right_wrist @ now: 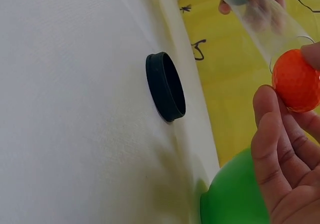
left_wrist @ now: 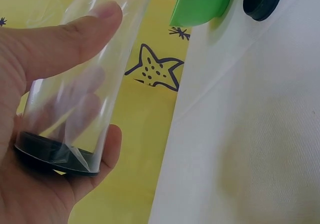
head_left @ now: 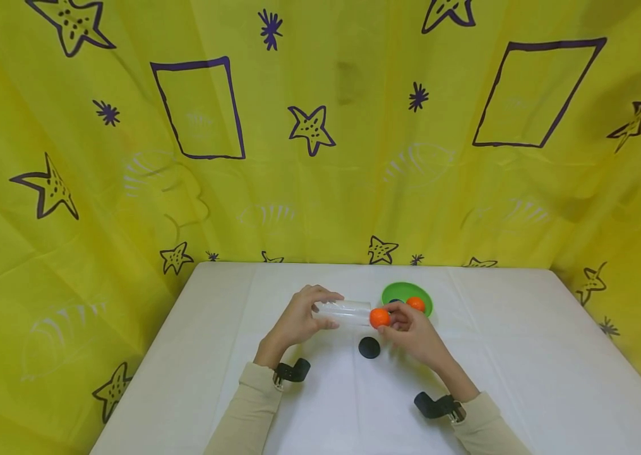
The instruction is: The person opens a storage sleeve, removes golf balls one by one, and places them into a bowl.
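Observation:
My left hand (head_left: pixel 302 316) grips a clear plastic tube (head_left: pixel 348 311), its fingers and thumb wrapped about the end that carries a black cap (left_wrist: pixel 55 156). The tube lies nearly level above the table, and nothing shows inside it. My right hand (head_left: pixel 413 333) pinches an orange golf ball (right_wrist: pixel 298 82) between thumb and fingers, right at the tube's open mouth. Below the ball, a loose black cap (head_left: pixel 369 347) rests on the table. Behind the right hand stands a green bowl (head_left: pixel 393 289) with another orange ball (head_left: pixel 415 305) and a dark blue ball, partly hidden by the fingers.
A white cloth covers the table (head_left: pixel 525 354). Yellow curtains (head_left: pixel 320 189) with starfish drawings hang behind it and along both sides. Each wrist wears a black camera mount, the left one (head_left: pixel 296 370) and the right one (head_left: pixel 434 406), close over the table.

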Demonstrator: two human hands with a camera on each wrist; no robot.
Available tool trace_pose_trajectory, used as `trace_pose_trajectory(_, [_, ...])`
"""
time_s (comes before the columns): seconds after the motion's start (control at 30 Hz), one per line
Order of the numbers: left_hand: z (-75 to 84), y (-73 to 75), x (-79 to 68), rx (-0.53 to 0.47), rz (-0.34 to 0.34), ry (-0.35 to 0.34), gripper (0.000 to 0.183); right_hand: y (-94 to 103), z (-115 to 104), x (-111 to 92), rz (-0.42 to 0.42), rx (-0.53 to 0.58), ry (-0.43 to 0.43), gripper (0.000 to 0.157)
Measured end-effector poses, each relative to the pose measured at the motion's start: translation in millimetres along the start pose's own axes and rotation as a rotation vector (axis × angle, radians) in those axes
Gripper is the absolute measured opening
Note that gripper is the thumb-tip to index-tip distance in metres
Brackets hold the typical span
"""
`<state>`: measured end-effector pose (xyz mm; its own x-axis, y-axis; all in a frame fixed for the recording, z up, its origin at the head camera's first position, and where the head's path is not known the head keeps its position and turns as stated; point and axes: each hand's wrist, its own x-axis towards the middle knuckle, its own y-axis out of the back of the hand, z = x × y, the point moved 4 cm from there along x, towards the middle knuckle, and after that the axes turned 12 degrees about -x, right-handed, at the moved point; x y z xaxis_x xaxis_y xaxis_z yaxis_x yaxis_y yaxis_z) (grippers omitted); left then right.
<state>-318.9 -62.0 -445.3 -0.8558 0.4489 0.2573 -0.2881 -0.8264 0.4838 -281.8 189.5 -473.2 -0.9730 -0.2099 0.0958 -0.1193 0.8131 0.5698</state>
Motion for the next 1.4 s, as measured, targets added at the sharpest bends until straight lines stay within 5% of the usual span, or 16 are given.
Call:
trace_pose_trajectory(1.07, [-1.3, 4.6, -2.4, -0.053, 0.067, 0.045, 0.048, 43.8, 8.8, -0.7, 0.188, -0.031, -0.048, 0.037])
trace_pose_trajectory(1.4, [-1.9, 3.6, -1.1, -0.034, 0.08, 0.065, 0.047, 58.8, 12.0, -2.2, 0.247, -0.147, -0.036, 0.038])
